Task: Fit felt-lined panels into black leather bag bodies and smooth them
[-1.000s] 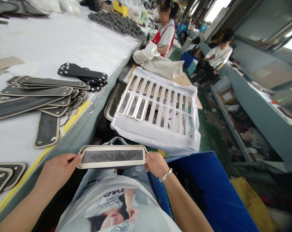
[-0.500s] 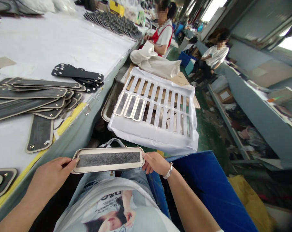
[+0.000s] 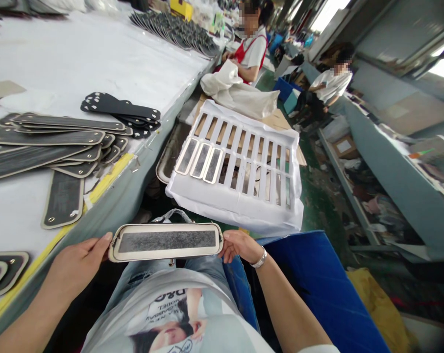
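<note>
Over my lap I hold a long oval strip with a cream border and a dark grey fuzzy middle. My left hand grips its left end and my right hand grips its right end, so it lies level between them. Ahead of it sits a white slotted tray with three similar strips set into its leftmost slots.
The white work table on my left carries piles of dark strips. A blue bin stands at my right. Two other people sit farther along the aisle, one beside a white bag.
The strip and both hands have stayed nearly in place; the view shifted slightly, and my left hand's grip on the end moved a little.
</note>
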`<state>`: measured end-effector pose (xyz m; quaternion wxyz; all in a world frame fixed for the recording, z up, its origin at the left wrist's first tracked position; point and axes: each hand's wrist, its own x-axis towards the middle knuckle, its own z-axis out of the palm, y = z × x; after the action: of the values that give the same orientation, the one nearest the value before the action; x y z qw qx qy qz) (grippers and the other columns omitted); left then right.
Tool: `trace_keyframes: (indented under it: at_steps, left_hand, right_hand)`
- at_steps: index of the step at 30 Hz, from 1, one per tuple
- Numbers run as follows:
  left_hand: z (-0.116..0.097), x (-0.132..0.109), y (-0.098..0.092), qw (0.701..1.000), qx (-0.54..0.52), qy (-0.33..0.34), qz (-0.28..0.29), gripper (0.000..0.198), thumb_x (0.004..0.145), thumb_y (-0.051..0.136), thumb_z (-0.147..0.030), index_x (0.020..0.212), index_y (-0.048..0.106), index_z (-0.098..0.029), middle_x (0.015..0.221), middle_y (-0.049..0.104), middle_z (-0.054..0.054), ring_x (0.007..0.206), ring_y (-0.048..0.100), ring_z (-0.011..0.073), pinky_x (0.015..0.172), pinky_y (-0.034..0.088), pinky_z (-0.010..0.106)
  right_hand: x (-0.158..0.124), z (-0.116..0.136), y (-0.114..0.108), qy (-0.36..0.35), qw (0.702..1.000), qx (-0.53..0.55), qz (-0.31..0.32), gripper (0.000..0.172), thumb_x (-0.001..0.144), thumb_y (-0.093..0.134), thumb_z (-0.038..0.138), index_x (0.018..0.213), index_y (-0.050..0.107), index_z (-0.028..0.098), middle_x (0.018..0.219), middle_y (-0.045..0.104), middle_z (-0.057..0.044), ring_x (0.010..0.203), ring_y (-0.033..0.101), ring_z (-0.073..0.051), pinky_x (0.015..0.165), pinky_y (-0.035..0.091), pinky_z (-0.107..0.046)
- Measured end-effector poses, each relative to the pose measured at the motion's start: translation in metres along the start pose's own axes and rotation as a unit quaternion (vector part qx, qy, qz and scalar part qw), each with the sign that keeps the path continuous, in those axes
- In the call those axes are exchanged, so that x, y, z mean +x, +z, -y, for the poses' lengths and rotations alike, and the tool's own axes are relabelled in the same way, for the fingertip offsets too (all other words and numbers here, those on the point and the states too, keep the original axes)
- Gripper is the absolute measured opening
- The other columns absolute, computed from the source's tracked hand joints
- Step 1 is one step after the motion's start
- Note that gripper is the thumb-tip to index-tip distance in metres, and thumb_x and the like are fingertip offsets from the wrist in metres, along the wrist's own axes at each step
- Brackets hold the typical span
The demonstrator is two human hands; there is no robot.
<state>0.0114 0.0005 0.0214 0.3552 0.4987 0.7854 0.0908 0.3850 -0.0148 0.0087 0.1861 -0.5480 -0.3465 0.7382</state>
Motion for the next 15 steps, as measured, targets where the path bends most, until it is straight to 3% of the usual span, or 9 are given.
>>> trace_keyframes:
  at_steps: [2,3,5,8,15]
  left_hand:
    - [0.007,0.002,0.005,0.978,-0.197,-0.061,0.022,0.026,0.077,0.054,-0.039,0.07,0.067,-0.017,0.064,0.069,0.002,0.069,0.064,0.021,0.067,0.048,0.028]
    - [0.009,0.003,0.008,0.947,-0.308,-0.083,0.028,0.025,0.076,0.054,-0.037,0.073,0.066,-0.015,0.065,0.069,0.003,0.069,0.064,0.0206,0.069,0.049,0.029]
    - [0.014,0.003,0.011,0.901,-0.42,-0.096,0.052,0.024,0.072,0.06,-0.037,0.072,0.066,-0.014,0.067,0.07,0.005,0.068,0.065,0.0194,0.07,0.051,0.03]
    - [0.018,0.004,0.014,0.875,-0.473,-0.085,0.053,0.029,0.068,0.067,-0.041,0.073,0.068,-0.012,0.071,0.071,0.008,0.069,0.066,0.0185,0.069,0.052,0.028]
    - [0.019,0.0,0.017,0.864,-0.497,-0.068,0.05,0.036,0.062,0.072,-0.043,0.075,0.068,-0.01,0.073,0.07,0.008,0.069,0.065,0.0173,0.07,0.051,0.028]
  right_hand:
    - [-0.001,0.003,0.004,-0.002,1.0,-0.009,-0.006,0.045,0.07,0.055,0.06,0.073,0.055,0.015,0.062,0.067,-0.006,0.046,0.06,-0.014,0.043,0.044,-0.022]
    - [-0.002,0.004,0.006,-0.004,1.0,-0.014,-0.005,0.044,0.072,0.054,0.059,0.073,0.054,0.015,0.061,0.066,-0.005,0.046,0.06,-0.014,0.044,0.045,-0.022]
    - [0.0,0.005,0.006,0.011,0.999,-0.046,-0.021,0.044,0.077,0.048,0.059,0.072,0.055,0.016,0.064,0.067,-0.006,0.048,0.061,-0.013,0.046,0.046,-0.023]
    - [0.006,0.005,0.002,0.018,0.997,-0.078,-0.016,0.044,0.081,0.041,0.058,0.074,0.056,0.018,0.068,0.067,-0.007,0.051,0.061,-0.014,0.048,0.047,-0.025]
    - [0.005,0.003,0.001,0.006,0.994,-0.108,-0.016,0.046,0.081,0.039,0.059,0.072,0.056,0.018,0.071,0.068,-0.009,0.054,0.063,-0.017,0.05,0.048,-0.028]
